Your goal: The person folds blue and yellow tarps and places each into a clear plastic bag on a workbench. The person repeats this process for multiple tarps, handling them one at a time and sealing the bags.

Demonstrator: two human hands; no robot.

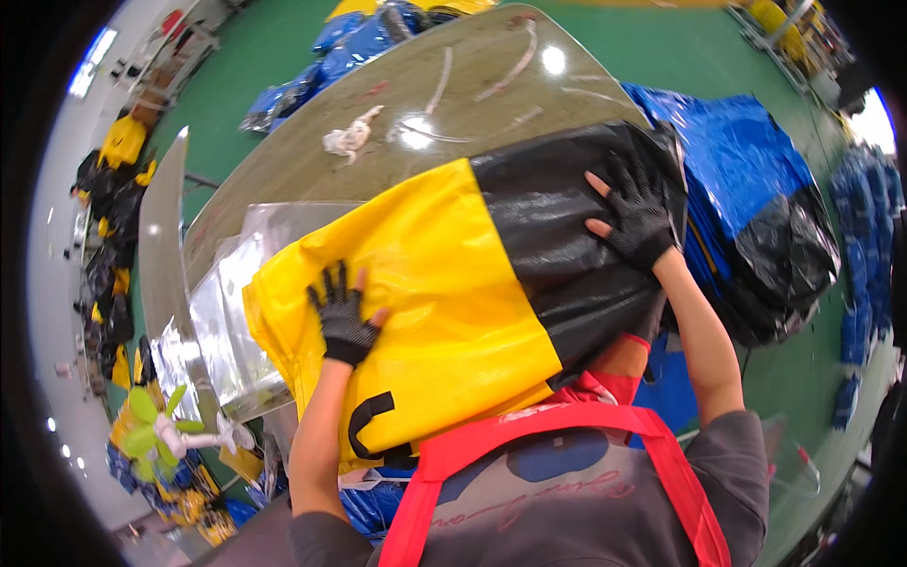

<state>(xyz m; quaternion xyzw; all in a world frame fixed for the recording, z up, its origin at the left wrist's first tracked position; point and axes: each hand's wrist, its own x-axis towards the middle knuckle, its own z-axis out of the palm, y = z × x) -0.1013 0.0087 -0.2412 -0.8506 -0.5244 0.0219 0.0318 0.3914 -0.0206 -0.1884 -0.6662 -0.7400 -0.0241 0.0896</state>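
A folded yellow and black tarpaulin-like bag or sheet (439,269) lies across the near part of a table, hanging over its near edge. On its yellow part, towards the left, my left hand (345,312) rests flat with spread fingers. My right hand (627,209) presses flat on the black part, near the right end. Both hands wear black mesh gloves that leave thumb and index fingertips bare. A black strap (368,425) shows on the yellow material near my body. Clear plastic sheets or bags (237,305) lie to the left, partly under the yellow material.
A crumpled white scrap (351,135) and pale strips lie on the tabletop (297,170). A stack of blue and black tarpaulin goods (751,184) stands at the right. Packed blue bundles (351,49) lie beyond the table. A small green-bladed fan (159,429) is at the lower left.
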